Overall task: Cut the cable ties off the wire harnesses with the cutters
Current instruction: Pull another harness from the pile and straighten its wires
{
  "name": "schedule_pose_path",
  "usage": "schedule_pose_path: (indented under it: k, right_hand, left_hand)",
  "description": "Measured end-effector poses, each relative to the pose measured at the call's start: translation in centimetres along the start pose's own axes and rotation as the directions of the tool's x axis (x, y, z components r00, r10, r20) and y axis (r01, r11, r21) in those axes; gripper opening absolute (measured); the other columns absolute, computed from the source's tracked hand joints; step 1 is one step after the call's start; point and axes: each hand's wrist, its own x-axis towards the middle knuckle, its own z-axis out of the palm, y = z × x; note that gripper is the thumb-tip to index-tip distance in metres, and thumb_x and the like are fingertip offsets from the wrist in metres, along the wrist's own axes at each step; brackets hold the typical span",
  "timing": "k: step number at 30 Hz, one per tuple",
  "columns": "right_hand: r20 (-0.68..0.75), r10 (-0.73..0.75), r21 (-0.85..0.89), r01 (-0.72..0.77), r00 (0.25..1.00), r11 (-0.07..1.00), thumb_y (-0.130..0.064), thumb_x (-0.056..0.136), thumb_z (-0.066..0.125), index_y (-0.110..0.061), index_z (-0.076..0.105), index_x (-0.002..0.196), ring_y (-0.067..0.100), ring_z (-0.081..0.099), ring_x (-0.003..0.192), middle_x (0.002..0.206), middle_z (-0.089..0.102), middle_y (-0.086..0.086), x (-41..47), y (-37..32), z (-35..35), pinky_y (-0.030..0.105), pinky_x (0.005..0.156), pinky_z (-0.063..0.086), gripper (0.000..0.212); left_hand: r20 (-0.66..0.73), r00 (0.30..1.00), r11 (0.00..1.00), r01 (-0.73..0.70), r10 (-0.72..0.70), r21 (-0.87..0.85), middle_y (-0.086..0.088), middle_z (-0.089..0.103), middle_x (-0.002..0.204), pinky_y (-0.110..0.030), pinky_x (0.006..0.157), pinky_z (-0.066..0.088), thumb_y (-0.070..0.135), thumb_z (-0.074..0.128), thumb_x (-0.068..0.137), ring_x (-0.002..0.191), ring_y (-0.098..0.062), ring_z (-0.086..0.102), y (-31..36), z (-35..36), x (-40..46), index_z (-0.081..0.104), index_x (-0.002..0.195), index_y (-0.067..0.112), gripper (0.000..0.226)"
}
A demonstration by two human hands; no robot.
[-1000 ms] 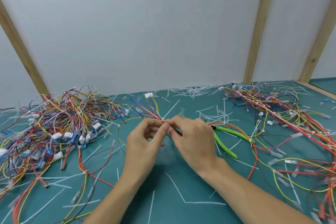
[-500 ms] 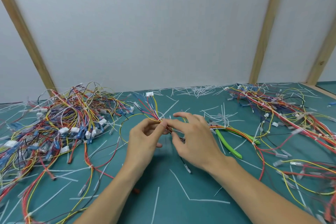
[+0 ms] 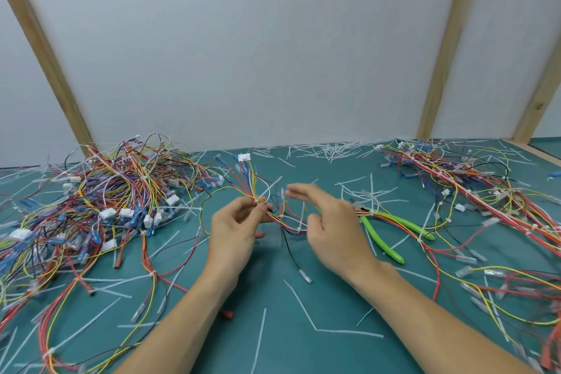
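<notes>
The left hand (image 3: pixel 233 228) pinches a wire harness (image 3: pixel 274 215) at its white cable tie (image 3: pixel 260 201), seemingly steadying it for cutting; the right hand (image 3: pixel 329 222) hovers spread and empty beside it. Green-handled cutters (image 3: pixel 385 231) lie just right of the harness.

Even, soft light fills the scene, bright but free of glare; the white wall (image 3: pixel 243 55) reads a flat pale grey. Shadows are faint: a diffuse dark patch lies on the teal worktop (image 3: pixel 303 307) under the hands at about 6 o'clock. The right hand (image 3: pixel 331 222) is smeared by motion blur, its fingers (image 3: pixel 299 190) ghosted. Wide-angle distortion tilts the wooden posts (image 3: pixel 440 48) inward at 10 and 2 o'clock, and edge detail softens.
</notes>
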Motion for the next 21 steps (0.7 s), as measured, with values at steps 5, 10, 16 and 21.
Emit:
schedule_pose_path:
  k: [5,10,16,21]
  right_hand:
    - [-0.275,0.102,0.014,-0.102,0.956,0.995,0.015,0.075,0.046,-0.026,0.064,0.121,-0.017,0.045,0.057,0.118,0.072,-0.019,0.4,1.4,-0.8,0.018,0.071,0.039,0.064]
    - [-0.164,0.263,-0.035,-0.272,0.951,0.962,-0.005,0.081,0.058,-0.034,0.064,0.115,-0.007,0.059,0.070,0.106,0.072,-0.023,0.3,1.8,-0.7,0.029,0.074,0.048,0.045]
    - [0.048,0.144,-0.137,-0.136,0.988,0.981,-0.053,0.081,0.071,-0.035,0.069,0.111,-0.003,0.061,0.106,0.108,0.069,-0.026,0.0,1.2,-0.6,0.026,0.096,0.046,0.034]
    - [0.207,0.046,-0.210,-0.001,0.977,0.978,-0.043,0.087,0.077,-0.036,0.072,0.116,0.002,0.059,0.109,0.115,0.064,-0.018,0.1,1.2,-0.2,0.028,0.097,0.046,0.030]
  left_hand:
    - [-0.025,0.999,0.998,0.025,-0.026,-0.058,0.003,0.078,0.090,-0.025,0.063,0.054,0.011,0.062,0.097,0.083,-0.010,0.074,0.3,-0.4,0.1,0.072,0.102,0.016,0.012]
    - [-0.066,0.998,0.993,0.005,-0.013,-0.121,-0.002,0.078,0.093,-0.023,0.063,0.057,0.009,0.061,0.098,0.086,-0.012,0.074,0.4,-1.0,0.4,0.071,0.110,0.011,0.015]
    - [-0.144,0.989,0.974,-0.014,-0.019,-0.228,-0.002,0.075,0.107,-0.021,0.063,0.057,0.007,0.056,0.101,0.086,-0.008,0.072,0.7,-2.1,1.1,0.068,0.111,0.007,0.015]
    - [-0.059,0.992,0.894,0.078,-0.116,-0.440,0.000,0.066,0.120,-0.020,0.067,0.057,0.007,0.050,0.103,0.083,-0.006,0.068,1.0,-3.0,1.7,0.067,0.093,0.009,0.020]
